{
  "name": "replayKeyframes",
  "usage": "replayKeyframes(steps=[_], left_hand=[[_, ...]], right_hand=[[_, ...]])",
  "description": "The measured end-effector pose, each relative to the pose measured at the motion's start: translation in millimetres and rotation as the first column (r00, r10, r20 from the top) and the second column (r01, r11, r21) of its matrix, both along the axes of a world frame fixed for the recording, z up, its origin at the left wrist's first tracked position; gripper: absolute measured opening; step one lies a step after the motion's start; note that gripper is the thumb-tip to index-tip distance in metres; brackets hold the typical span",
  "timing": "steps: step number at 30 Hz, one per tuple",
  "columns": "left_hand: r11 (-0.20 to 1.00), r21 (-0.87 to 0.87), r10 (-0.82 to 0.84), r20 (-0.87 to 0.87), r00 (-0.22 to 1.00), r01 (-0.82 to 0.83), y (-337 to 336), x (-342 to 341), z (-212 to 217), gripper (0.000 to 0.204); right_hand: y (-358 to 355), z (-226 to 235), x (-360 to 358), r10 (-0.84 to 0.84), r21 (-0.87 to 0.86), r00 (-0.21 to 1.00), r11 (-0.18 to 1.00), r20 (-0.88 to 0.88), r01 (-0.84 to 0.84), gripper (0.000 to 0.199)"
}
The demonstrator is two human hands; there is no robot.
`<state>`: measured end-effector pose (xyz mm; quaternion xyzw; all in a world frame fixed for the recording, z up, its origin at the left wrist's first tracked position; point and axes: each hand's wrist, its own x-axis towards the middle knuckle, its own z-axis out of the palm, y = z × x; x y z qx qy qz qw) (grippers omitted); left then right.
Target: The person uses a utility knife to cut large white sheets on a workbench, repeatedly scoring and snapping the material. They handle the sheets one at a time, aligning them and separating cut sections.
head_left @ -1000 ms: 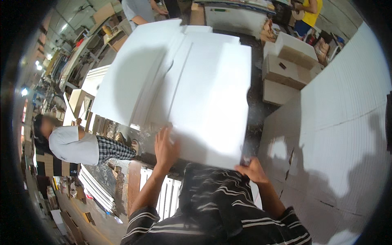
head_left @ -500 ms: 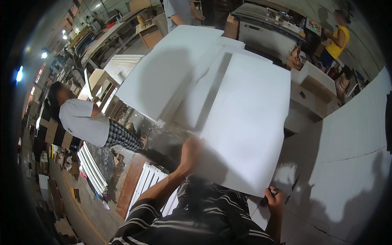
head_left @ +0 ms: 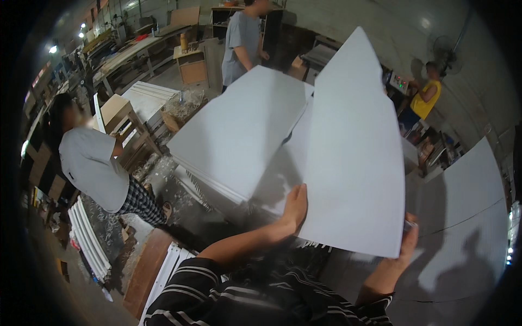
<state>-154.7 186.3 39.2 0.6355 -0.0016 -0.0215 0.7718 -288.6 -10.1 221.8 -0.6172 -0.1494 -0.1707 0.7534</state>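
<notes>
Your left hand (head_left: 294, 212) curls round the left edge of the white panel (head_left: 356, 152), some fingers hidden; your right hand (head_left: 406, 242) grips its lower-right corner. Right of centre, it partly covers the panel stack (head_left: 239, 130). A cluttered workbench (head_left: 126, 58) crosses the upper left.

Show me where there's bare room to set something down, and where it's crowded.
The top of the white panel stack is bare, with the held panel to its right. The brown board, bordered on its right by white slats, also looks bare. The back-left workbench is crowded.
</notes>
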Motion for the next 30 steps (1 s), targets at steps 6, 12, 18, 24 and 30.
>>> replayKeyframes(steps=[6, 12, 18, 24, 30], left_hand=[[0.797, -0.496, -0.426, -0.055, 0.903, 0.345, -5.9, 7.8, -21.8, 0.035], [0.64, -0.627, -0.589, -0.029, 0.808, 0.444, 11.8, -34.8, -50.0, 0.032], [0.46, -0.734, -0.761, -0.035, 0.648, 0.5, 32.1, -60.5, -72.0, 0.028], [0.231, -0.581, -0.936, 0.087, 0.341, 0.781, 80.4, -60.4, -51.4, 0.025], [0.784, 0.362, -0.577, 0.127, 0.807, 0.504, 243.4, -78.2, 10.8, 0.012]], right_hand=[[82.3, -13.4, 91.7, -0.182, -0.381, 0.844, 0.924, -0.504, -0.029, 0.031], [101.1, -64.8, 113.5, -0.305, -0.43, 0.668, 0.903, -0.679, -0.025, 0.05], [125.4, -63.8, 124.8, -0.29, -0.351, 0.643, 0.936, -0.709, 0.034, 0.048], [146.7, -94.5, 140.7, -0.339, -0.151, 0.749, 0.939, -0.569, 0.31, 0.041], [144.9, -143.5, 174.0, -0.462, -0.234, 0.751, 0.887, -0.472, 0.398, 0.037]])
